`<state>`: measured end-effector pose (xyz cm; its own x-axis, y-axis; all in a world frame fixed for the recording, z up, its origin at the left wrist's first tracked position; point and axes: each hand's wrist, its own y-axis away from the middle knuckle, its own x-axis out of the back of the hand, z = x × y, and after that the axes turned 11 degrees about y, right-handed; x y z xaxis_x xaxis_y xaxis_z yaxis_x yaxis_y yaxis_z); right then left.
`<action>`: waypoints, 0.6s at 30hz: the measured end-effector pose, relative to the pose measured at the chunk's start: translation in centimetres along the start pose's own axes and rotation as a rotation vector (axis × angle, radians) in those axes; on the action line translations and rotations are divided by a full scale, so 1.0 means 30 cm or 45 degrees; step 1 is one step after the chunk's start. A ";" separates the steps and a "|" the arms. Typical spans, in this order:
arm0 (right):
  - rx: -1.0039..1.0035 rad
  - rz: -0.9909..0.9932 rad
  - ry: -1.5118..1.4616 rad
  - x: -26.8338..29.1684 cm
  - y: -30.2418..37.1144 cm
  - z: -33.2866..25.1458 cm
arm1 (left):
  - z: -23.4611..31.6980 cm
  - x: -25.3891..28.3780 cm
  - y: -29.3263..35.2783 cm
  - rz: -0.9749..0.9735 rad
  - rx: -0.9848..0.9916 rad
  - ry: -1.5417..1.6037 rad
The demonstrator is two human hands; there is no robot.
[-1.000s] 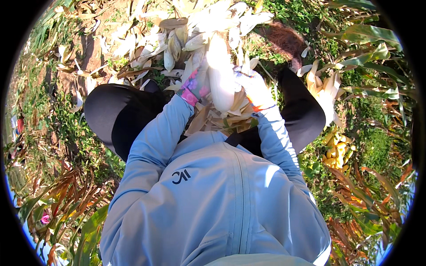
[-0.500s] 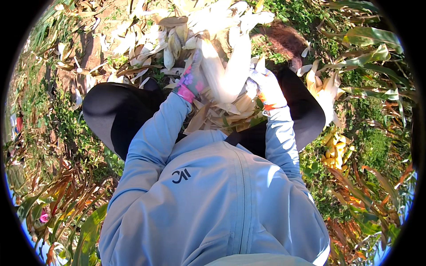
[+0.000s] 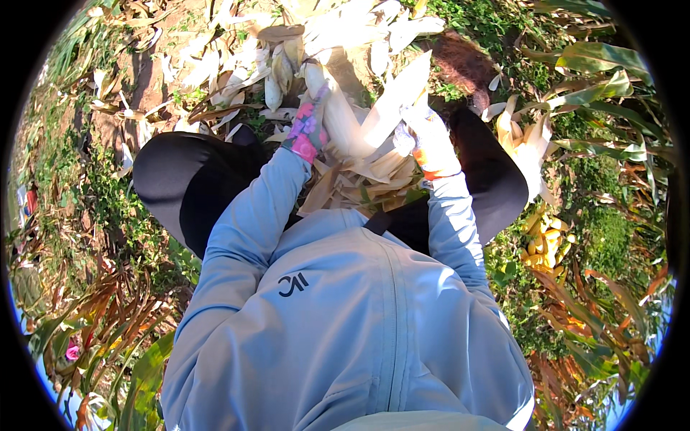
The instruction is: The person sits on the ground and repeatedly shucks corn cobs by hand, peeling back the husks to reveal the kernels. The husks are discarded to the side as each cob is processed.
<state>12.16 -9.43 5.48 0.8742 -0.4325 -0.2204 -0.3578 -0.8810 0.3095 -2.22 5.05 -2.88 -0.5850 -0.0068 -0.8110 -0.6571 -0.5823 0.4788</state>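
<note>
Husking looks partly done on the pale maize ear (image 3: 339,113) between the knees: the gloved left hand (image 3: 307,125) is gripping its side, and the gloved right hand (image 3: 427,138) is holding a broad husk leaf (image 3: 399,95) splayed away from it — ear and leaf are meeting low down in a V. Loose husks (image 3: 384,172) are lying just below, and a small pile of bared yellow ears (image 3: 545,243) is sitting beyond the right knee — apparently finished ones — while husk-covered ears (image 3: 281,69) are waiting ahead, seemingly left to do.
</note>
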 end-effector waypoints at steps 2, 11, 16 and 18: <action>0.125 0.024 0.252 -0.048 0.021 0.009 | 0.010 -0.017 0.009 0.061 -0.072 -0.106; 0.632 -0.334 1.125 -0.267 0.181 0.040 | 0.070 0.050 -0.069 0.224 -0.153 -0.020; 0.658 -0.322 1.246 -0.250 0.252 -0.049 | 0.119 0.112 -0.111 0.059 -0.034 0.211; 0.656 -0.282 1.262 -0.259 0.269 -0.049 | 0.110 0.171 -0.157 0.001 -0.042 0.115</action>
<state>2.95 -12.89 11.06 0.7273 -0.1174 0.6762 -0.0552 -0.9921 -0.1128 -3.69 10.44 -8.21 -0.5393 -0.0795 -0.8384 -0.6396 -0.6089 0.4691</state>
